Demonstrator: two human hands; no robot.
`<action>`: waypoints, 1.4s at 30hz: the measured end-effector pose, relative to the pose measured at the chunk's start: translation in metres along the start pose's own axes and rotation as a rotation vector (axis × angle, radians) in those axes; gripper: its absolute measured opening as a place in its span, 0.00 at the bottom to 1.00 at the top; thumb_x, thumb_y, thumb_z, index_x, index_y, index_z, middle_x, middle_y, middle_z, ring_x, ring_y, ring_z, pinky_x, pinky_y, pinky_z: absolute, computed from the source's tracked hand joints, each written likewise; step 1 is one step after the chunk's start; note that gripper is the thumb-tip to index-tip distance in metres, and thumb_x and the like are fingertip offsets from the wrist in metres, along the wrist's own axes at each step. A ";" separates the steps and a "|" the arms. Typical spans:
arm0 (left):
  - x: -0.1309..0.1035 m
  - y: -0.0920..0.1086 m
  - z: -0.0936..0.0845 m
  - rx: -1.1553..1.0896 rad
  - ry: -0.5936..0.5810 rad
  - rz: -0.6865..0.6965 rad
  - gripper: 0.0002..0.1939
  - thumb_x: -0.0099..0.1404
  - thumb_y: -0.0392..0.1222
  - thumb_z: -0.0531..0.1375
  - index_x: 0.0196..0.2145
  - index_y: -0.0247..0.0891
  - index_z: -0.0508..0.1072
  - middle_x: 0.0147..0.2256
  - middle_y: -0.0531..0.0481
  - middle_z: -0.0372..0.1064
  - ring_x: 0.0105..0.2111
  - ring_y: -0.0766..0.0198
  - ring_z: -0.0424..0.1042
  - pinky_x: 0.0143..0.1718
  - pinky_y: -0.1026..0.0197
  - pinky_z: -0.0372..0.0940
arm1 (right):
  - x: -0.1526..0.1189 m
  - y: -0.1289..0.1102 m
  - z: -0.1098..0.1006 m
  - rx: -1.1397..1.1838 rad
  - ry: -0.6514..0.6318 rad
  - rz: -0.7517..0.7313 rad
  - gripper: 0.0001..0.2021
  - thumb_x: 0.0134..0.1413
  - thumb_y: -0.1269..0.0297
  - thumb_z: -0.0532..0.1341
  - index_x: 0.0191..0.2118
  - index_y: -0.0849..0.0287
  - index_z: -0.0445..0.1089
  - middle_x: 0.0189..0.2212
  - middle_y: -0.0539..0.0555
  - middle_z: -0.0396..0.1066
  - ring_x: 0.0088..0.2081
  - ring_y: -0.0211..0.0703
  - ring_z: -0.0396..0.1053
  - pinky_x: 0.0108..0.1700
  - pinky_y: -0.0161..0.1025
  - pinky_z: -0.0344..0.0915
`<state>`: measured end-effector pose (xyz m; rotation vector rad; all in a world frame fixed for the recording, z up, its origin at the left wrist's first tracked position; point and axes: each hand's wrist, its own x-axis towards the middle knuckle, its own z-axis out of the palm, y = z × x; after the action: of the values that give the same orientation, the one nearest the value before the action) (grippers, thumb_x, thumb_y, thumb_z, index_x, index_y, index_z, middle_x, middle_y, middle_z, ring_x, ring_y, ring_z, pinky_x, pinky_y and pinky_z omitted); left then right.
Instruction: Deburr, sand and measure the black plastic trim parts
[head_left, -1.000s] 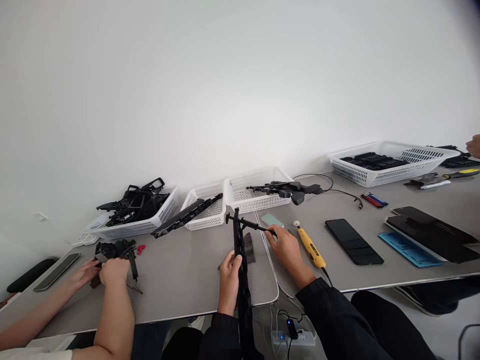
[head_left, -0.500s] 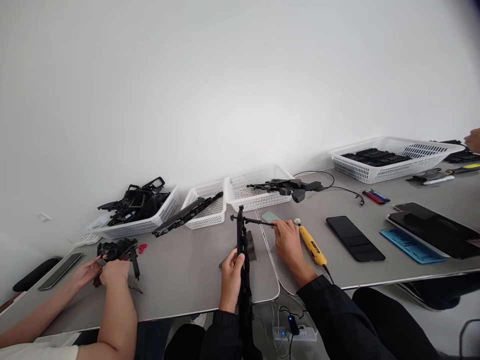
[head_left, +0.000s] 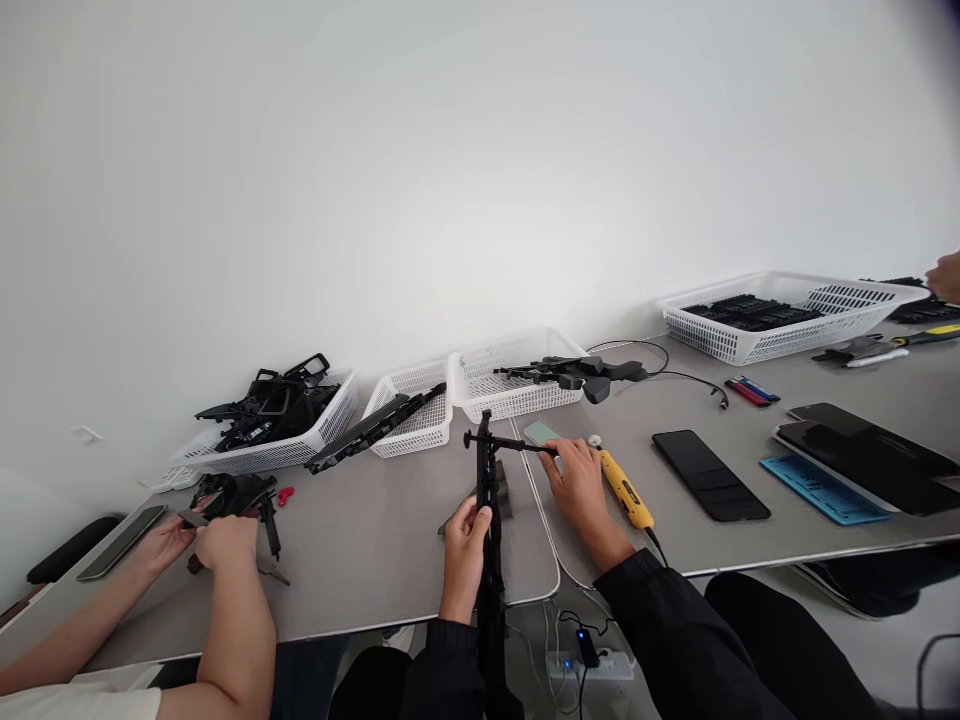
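Observation:
My left hand [head_left: 465, 560] is closed around a long black rifle-shaped piece [head_left: 491, 600], which points away from me across the table edge. My right hand [head_left: 577, 490] pinches one end of a slim black rod [head_left: 529, 445]. The rod lies crosswise at the upper part of the rifle-shaped piece, and its small forked end sticks out on the left. Whether the two are joined there I cannot tell. Behind my left hand, a dark brown block [head_left: 503, 488] rests on the table. Right of my right hand lies a yellow corded tool [head_left: 626, 490].
White baskets [head_left: 420, 440] with black parts line the wall. A long black part [head_left: 367, 435] leans on one rim. Phones [head_left: 710, 476] and a blue tray-like piece [head_left: 825, 490] lie at right. At left, a co-worker's hands [head_left: 225, 540] handle a black part. Cables hang below the edge.
The rod and my right hand have shifted very slightly; my left hand keeps its hold. The co-worker's hands at left have moved a little on their part.

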<state>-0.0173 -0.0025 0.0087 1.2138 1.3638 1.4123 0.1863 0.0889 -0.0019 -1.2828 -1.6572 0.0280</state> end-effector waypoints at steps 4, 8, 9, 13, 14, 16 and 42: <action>0.001 0.000 0.001 0.002 0.001 0.011 0.26 0.65 0.62 0.68 0.46 0.35 0.83 0.38 0.46 0.78 0.39 0.57 0.73 0.43 0.60 0.65 | -0.001 0.001 0.000 -0.024 0.029 0.022 0.11 0.75 0.64 0.52 0.45 0.54 0.72 0.40 0.57 0.78 0.43 0.55 0.69 0.49 0.49 0.57; 0.001 0.000 0.001 -0.002 0.000 0.004 0.26 0.65 0.62 0.68 0.46 0.35 0.84 0.38 0.45 0.79 0.39 0.57 0.73 0.42 0.60 0.66 | 0.000 0.001 0.000 -0.029 0.042 0.023 0.12 0.74 0.68 0.50 0.47 0.54 0.72 0.40 0.58 0.78 0.46 0.56 0.68 0.54 0.52 0.58; 0.001 0.001 0.001 -0.006 0.000 0.001 0.27 0.64 0.62 0.68 0.46 0.35 0.84 0.39 0.44 0.80 0.39 0.56 0.74 0.42 0.60 0.66 | 0.000 0.001 -0.001 -0.031 0.049 0.017 0.13 0.73 0.69 0.50 0.47 0.53 0.72 0.41 0.58 0.78 0.47 0.56 0.68 0.56 0.54 0.57; 0.000 0.005 0.002 -0.012 0.009 -0.009 0.27 0.62 0.62 0.70 0.45 0.35 0.85 0.40 0.42 0.81 0.42 0.54 0.76 0.45 0.58 0.68 | 0.001 -0.001 -0.002 -0.032 0.063 -0.022 0.16 0.71 0.74 0.49 0.47 0.54 0.72 0.40 0.57 0.79 0.49 0.56 0.69 0.65 0.59 0.51; 0.000 0.005 0.002 -0.006 0.009 -0.010 0.27 0.62 0.62 0.70 0.46 0.35 0.85 0.40 0.42 0.81 0.42 0.53 0.76 0.45 0.58 0.68 | 0.001 -0.001 -0.002 -0.029 0.058 -0.027 0.16 0.71 0.74 0.49 0.47 0.54 0.73 0.40 0.57 0.79 0.48 0.56 0.69 0.65 0.58 0.51; 0.000 0.006 0.001 0.008 0.003 -0.011 0.27 0.64 0.62 0.69 0.46 0.35 0.84 0.40 0.42 0.81 0.41 0.54 0.75 0.44 0.58 0.68 | 0.001 -0.002 -0.003 -0.012 0.038 -0.029 0.16 0.71 0.73 0.49 0.47 0.54 0.73 0.41 0.57 0.79 0.47 0.55 0.69 0.61 0.56 0.55; -0.001 0.011 0.004 0.035 -0.070 -0.020 0.23 0.62 0.63 0.68 0.29 0.38 0.74 0.27 0.54 0.64 0.30 0.63 0.60 0.34 0.62 0.57 | 0.001 0.000 -0.002 -0.046 0.011 -0.007 0.13 0.75 0.66 0.48 0.46 0.53 0.70 0.43 0.58 0.75 0.50 0.57 0.64 0.60 0.58 0.55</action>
<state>-0.0120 -0.0034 0.0191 1.2576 1.3535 1.3249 0.1879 0.0889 -0.0005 -1.3094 -1.6618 -0.0218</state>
